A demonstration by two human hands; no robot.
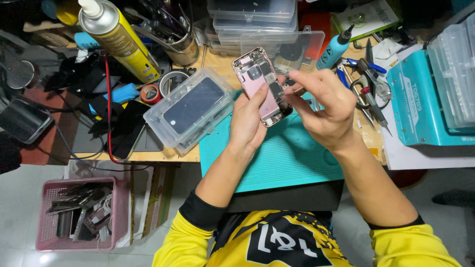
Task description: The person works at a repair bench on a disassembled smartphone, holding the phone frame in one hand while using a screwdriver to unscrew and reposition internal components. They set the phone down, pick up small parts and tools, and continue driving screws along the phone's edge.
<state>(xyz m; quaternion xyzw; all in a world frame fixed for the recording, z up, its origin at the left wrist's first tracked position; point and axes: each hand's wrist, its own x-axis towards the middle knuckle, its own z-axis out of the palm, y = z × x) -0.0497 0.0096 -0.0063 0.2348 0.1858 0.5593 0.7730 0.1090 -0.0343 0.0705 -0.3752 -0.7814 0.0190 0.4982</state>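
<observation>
Grip, left hand [246,123]: closed around the lower left edge of the opened phone [262,86], thumb laid along its side, fingers behind it.
Grip, right hand [321,106]: fingertips pinched together at the phone's right edge, touching its lower right corner; whether a small part sits between them cannot be told.
Pink basket [44,232]: on the floor at far left, below the desk edge, holding dark flat parts and cables.
Yellow spray can [118,42]: lying tilted at the upper left of the desk [148,156], white nozzle toward the top.
Red cable [107,109]: runs down from beside the can and over the desk edge.
Tape rolls [151,93]: a red one and a larger grey ring, just beside the can's base.
Clear plastic case [190,109]: tilted, left of the left hand, with a dark screen panel inside; it overlaps the mat's left corner.
Opened phone: held above the teal mat [282,158], back facing up, pink frame, boards and metal shields exposed, tilted with its top toward the stacked boxes.
Stacked clear boxes [252,20]: at the rear centre of the desk, behind the phone.
Teal bottle [334,49]: dark pointed cap, leaning, right of the boxes.
Pliers and tweezers [368,84]: in a loose heap just right of the right hand.
Teal machine [420,104]: at far right, with clear trays on top.
</observation>
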